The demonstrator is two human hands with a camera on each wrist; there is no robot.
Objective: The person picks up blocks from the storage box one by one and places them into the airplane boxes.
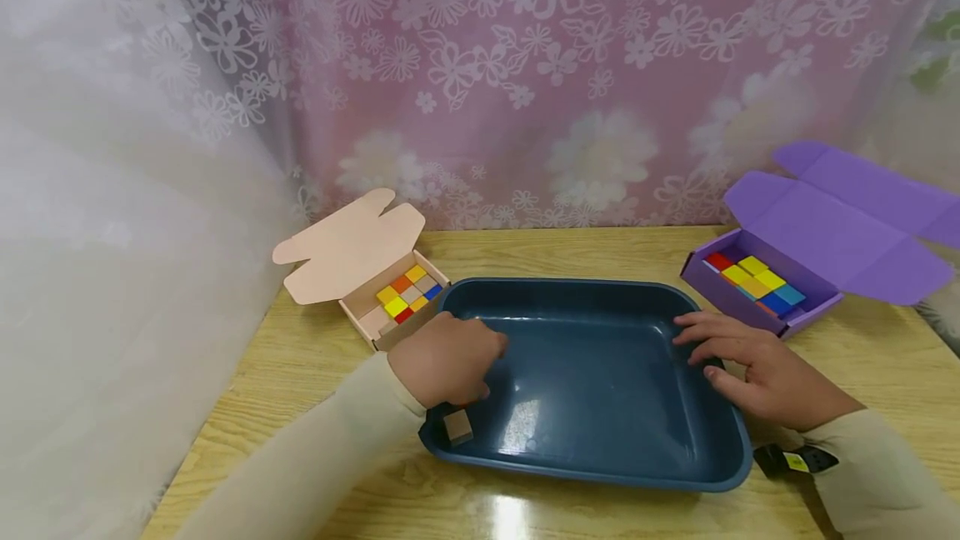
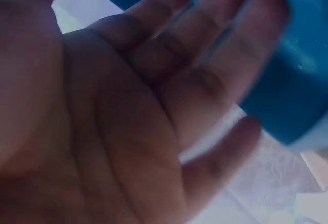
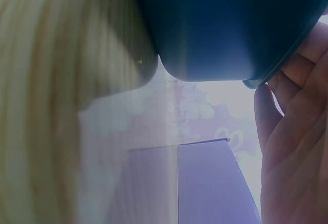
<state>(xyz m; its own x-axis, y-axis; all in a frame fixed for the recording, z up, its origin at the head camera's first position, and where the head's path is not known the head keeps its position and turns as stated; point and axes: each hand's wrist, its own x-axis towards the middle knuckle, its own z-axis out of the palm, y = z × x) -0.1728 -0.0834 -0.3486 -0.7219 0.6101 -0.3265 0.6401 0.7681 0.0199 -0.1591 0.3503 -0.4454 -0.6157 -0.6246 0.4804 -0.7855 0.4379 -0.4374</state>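
Note:
A dark blue tub (image 1: 592,373) stands on the table. Over its left side is my left hand (image 1: 450,357), fingers extended and slightly bent; in the left wrist view the palm of that left hand (image 2: 138,106) shows nothing held. Just below it in the tub lies a plain wooden block (image 1: 458,426), and a sliver of red shows beside the block, mostly hidden by the hand. My right hand (image 1: 765,369) rests on the tub's right rim with loose, spread fingers, and the right wrist view shows the right hand (image 3: 302,111) touching the rim's edge.
A peach cardboard box (image 1: 352,248) with its lid raised holds several coloured blocks (image 1: 405,294) behind the tub's left side. At the back right, an open purple box (image 1: 825,223) holds more coloured blocks (image 1: 757,277). A pink floral curtain (image 1: 525,107) hangs behind the table.

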